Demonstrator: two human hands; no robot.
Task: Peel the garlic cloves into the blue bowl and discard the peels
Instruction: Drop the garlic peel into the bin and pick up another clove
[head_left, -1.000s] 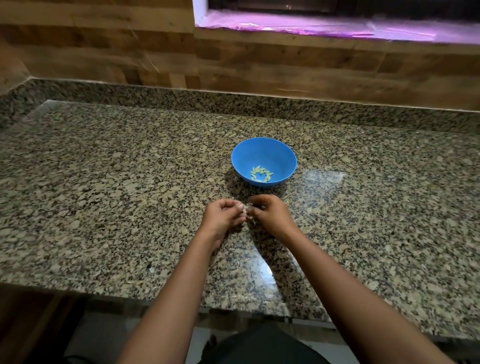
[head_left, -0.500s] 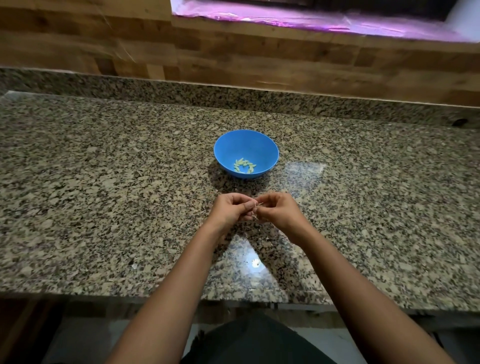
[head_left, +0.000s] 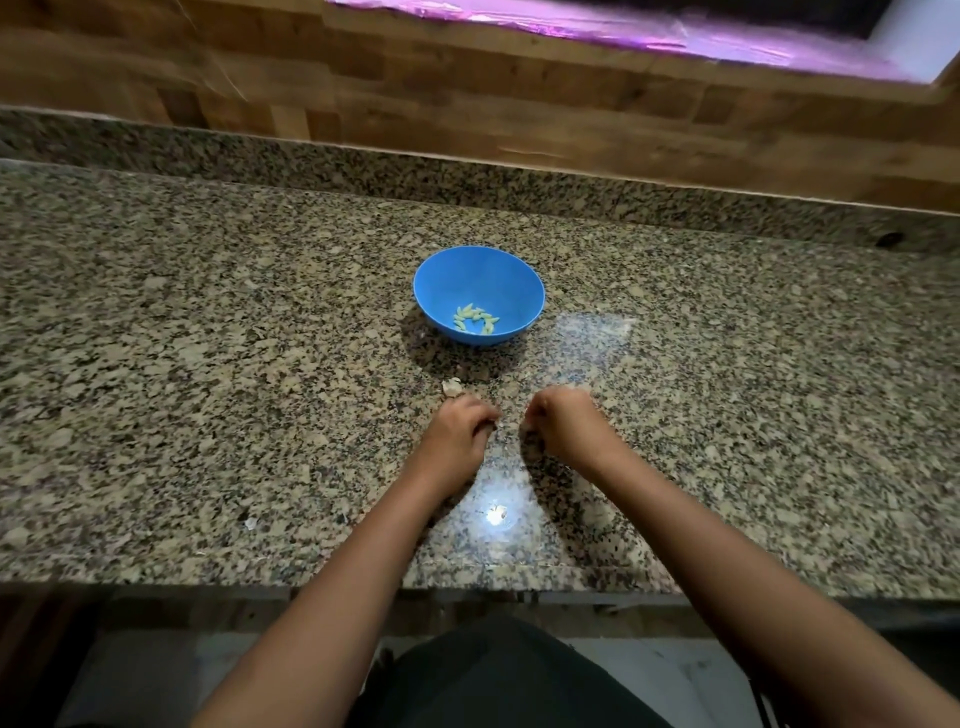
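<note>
A small pale scrap (a peel, probably) (head_left: 452, 386) lay on the bench (head_left: 208, 364) just beyond the left hand (head_left: 464, 427). That hand and the right hand (head_left: 563, 420), joined half a second before, had drawn apart, fingers curled; what either grip held I could not tell. Likely a clove had just been split. The blue bowl (head_left: 480, 270) beyond held the peeled cloves (head_left: 475, 318).

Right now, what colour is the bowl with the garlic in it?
Blue. The bowl shows plainly in the head view, with pale peeled cloves at its bottom.
</note>
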